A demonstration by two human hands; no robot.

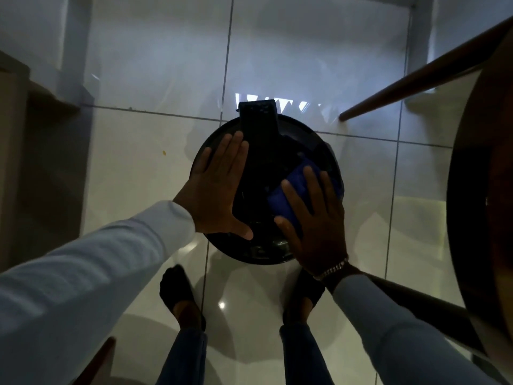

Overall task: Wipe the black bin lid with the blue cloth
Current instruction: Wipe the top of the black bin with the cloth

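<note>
The round black bin lid [266,195] sits on the bin on the tiled floor [144,168], just ahead of the person's feet. The left hand [219,187] lies flat and open on the lid's left side, fingers together, thumb spread toward the near rim. The right hand [311,218] presses the blue cloth [288,190] onto the lid's right side, fingers splayed flat over it, a bracelet [331,269] at the wrist.

Most of the folded blue cloth [294,187] lies hidden under the flat right hand [313,218]. The round dark wooden table [483,190] runs off the frame's right edge.
</note>
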